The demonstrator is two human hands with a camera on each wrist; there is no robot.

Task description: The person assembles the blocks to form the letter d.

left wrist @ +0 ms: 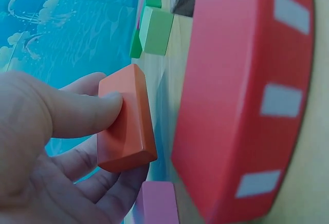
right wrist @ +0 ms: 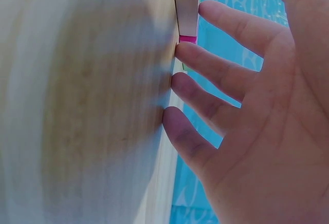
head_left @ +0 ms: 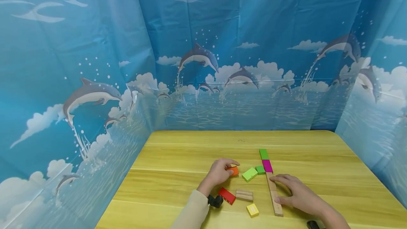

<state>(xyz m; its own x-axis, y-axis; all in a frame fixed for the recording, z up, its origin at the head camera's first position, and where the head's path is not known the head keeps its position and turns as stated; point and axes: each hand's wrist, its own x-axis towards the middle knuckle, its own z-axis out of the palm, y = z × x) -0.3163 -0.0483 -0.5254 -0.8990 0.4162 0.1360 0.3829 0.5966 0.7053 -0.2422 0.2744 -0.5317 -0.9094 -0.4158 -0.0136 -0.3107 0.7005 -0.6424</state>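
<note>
My left hand pinches an orange block between thumb and fingers, left of the other blocks. On the right, my right hand has its fingers spread, with fingertips at the side of a line of plain wooden blocks. That line continues away from me into a magenta block and a green block. Against its left side sits a small green block, with a light green block just beside it. A red block with white squares lies close to my left wrist.
Nearer me are a grooved wooden block and a yellow block. In the left wrist view, a pink block shows below the fingers. A dolphin-printed curtain surrounds the back and sides of the wooden table.
</note>
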